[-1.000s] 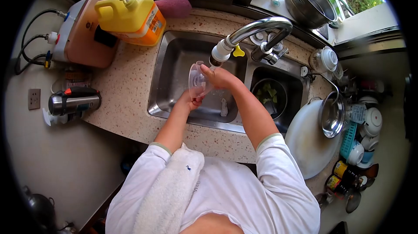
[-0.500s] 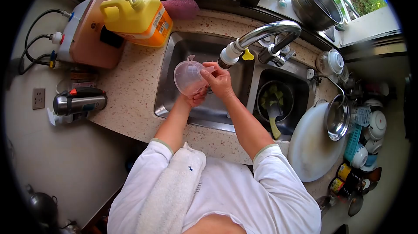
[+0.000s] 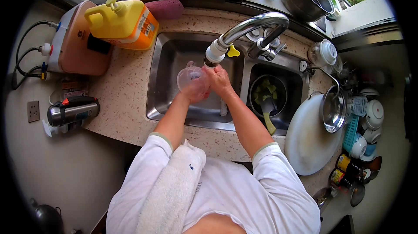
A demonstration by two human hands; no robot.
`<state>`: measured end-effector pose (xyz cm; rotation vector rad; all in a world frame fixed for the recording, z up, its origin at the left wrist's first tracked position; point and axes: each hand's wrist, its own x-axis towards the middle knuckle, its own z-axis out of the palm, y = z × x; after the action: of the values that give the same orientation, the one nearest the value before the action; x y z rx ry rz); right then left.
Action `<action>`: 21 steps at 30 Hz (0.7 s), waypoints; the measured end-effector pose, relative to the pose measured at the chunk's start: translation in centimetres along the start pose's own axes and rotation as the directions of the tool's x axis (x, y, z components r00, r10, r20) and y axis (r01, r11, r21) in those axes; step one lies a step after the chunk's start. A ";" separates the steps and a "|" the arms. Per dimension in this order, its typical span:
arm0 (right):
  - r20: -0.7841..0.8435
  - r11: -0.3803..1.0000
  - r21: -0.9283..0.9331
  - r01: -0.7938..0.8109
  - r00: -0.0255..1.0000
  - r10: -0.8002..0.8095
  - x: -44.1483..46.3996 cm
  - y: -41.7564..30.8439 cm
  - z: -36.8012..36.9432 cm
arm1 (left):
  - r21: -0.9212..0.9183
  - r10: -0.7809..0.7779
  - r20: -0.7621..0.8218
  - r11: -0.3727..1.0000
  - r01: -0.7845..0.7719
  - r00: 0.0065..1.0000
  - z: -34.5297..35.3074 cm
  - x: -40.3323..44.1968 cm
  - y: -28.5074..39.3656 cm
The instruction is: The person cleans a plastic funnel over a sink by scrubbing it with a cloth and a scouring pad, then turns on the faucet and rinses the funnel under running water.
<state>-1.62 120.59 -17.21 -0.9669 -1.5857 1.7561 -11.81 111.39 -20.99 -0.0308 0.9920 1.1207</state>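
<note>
Over the left sink basin [image 3: 167, 97], both hands hold a translucent plastic funnel [image 3: 190, 78] with a small tab on its rim. My left hand [image 3: 199, 97] grips it from below, its fingers partly hidden by the funnel and seen through it. My right hand [image 3: 220, 80] is closed at the funnel's narrow end, just under the white-ended spout of the faucet [image 3: 257, 20]. Whether water is running I cannot tell.
The right basin holds a pot [image 3: 285, 97] with green pieces and a green-handled utensil [image 3: 269, 121]. A yellow pump jug [image 3: 126, 25] stands at back left. A white cutting board [image 3: 305, 147] and metal bowl [image 3: 333, 114] are at right. A steel thermos [image 3: 74, 111] lies at left.
The funnel has turned so its wide mouth faces more upward, and its narrow end has come under the faucet spout. My right hand has moved with it. The view has shifted slightly.
</note>
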 end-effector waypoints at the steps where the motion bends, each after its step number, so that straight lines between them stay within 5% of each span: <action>1: 0.016 0.998 0.009 -0.063 0.998 0.063 0.2 -0.8 0.2 | -0.042 0.126 0.033 0.991 -0.125 0.991 -0.8 0.4 -0.2; 2: 0.035 0.992 0.018 -0.128 0.991 0.127 0.4 -1.5 0.3 | -0.088 0.251 0.058 0.965 -0.246 0.966 -1.6 0.7 -0.4; 5: -0.023 0.927 0.149 -0.344 0.936 0.351 1.8 -1.9 0.0 | -0.281 0.317 0.057 0.915 -0.289 0.947 -0.6 -0.6 1.2; 8: -0.102 0.792 0.370 -0.485 0.826 0.554 4.2 1.3 -1.1 | 0.287 0.379 -0.217 0.906 -0.312 0.900 0.0 -1.7 1.0; 10: -0.140 0.718 0.316 -0.621 0.718 0.682 4.2 1.9 -1.7 | 0.164 0.362 -0.245 0.930 -0.329 0.900 0.6 -2.2 2.1; 13: -0.115 0.742 0.291 -0.604 0.748 0.654 2.3 4.5 -2.3 | 0.081 0.413 -0.197 0.911 -0.405 0.889 1.5 -2.1 3.2; 16: 0.121 0.559 0.624 -0.546 0.774 0.622 -1.5 1.3 -2.3 | 0.262 0.496 -0.505 0.868 -0.422 0.707 0.8 0.2 2.9; 19: 0.032 0.526 0.671 -0.522 0.730 0.683 -4.0 -3.0 -0.8 | 0.628 0.540 -0.489 0.763 -0.154 0.685 1.3 -0.3 3.2; 21: -0.077 0.739 0.313 -0.596 0.760 0.645 -3.9 0.6 -1.9 | 0.662 0.391 -0.454 0.749 0.009 0.801 0.9 -0.2 2.9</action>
<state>2.18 118.45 -17.35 -1.5940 -0.9036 2.1680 -13.50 113.07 -19.05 0.3243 1.9412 0.9193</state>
